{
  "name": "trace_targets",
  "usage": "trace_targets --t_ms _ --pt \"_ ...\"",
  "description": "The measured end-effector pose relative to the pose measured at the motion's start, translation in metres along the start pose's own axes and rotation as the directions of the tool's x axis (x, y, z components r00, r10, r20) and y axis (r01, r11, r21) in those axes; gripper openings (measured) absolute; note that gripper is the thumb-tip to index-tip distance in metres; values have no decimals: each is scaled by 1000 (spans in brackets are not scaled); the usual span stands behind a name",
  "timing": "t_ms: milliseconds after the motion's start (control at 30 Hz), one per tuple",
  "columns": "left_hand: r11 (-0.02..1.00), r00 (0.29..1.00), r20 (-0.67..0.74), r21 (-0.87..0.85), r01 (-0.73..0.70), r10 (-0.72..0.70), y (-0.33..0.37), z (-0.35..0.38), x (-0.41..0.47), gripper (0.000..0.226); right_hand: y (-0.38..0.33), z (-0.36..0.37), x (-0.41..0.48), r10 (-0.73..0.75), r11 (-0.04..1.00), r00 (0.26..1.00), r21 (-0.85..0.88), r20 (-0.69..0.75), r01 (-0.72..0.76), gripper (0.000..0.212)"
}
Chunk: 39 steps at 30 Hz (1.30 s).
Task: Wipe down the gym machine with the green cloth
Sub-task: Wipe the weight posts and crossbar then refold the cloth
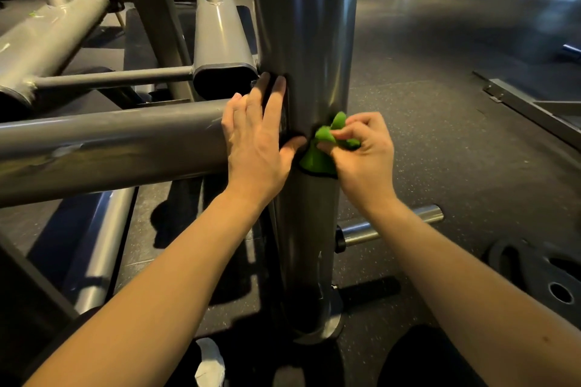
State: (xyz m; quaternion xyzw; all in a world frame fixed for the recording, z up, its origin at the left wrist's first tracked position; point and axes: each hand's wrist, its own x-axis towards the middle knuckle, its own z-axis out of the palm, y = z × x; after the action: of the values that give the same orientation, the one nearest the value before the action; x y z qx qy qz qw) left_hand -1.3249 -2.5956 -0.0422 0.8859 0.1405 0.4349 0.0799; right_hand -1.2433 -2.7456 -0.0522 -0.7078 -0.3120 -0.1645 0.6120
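Note:
A thick grey upright post [306, 25] of the gym machine stands in the middle of the view. A horizontal grey tube [110, 148] joins it from the left. My left hand [257, 135] lies flat with straight fingers against the post where the tube meets it. My right hand [364, 151] pinches the bunched green cloth [319, 157] and holds it against the front of the post. Part of the cloth is hidden under my fingers.
More grey frame tubes [53, 38] and a black end cap [224, 78] crowd the left. A chrome peg [390, 226] sticks out low on the right. A black weight plate [540, 273] lies on the speckled rubber floor [440, 104]. A metal floor frame [531, 110] runs at right.

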Motion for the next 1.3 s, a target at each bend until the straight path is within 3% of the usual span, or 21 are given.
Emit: trace_targets --t_ms 167,300,367,567,667,800,933,1100,1200,1300 --pt "1000 1000 22 5 1 -1 -1 0 0 84 36 2 -38 -53 994 997 -88 62 58 17" --pt "999 1000 18 50 -20 19 -1 0 0 85 55 5 -80 110 986 984 -141 138 -90 22" --pt "998 1000 17 56 -26 25 -1 0 1 85 40 4 -62 103 990 984 -110 143 -88 21" --pt "997 999 29 69 -25 23 -2 0 1 85 0 2 26 -17 999 996 39 -87 21 18" --pt "992 999 42 122 -35 31 -1 -1 0 86 13 12 5 87 992 996 94 -29 -84 42" --pt "985 998 16 159 -66 65 -2 1 -1 85 40 27 -52 158 987 986 -6 53 -158 71" --pt "980 991 -21 156 -127 132 0 6 -23 72 64 20 -90 280 958 945 -114 166 -264 78" --pt "940 956 -6 183 -287 293 0 23 -66 53 54 6 -61 329 942 936 28 128 -335 72" --pt "950 966 92 176 -256 243 0 27 -80 62 37 1 -25 342 923 937 166 65 -348 73" --pt "999 981 196 44 -6 -3 4 26 -87 55 24 0 -1 295 936 955 202 3 -290 64"
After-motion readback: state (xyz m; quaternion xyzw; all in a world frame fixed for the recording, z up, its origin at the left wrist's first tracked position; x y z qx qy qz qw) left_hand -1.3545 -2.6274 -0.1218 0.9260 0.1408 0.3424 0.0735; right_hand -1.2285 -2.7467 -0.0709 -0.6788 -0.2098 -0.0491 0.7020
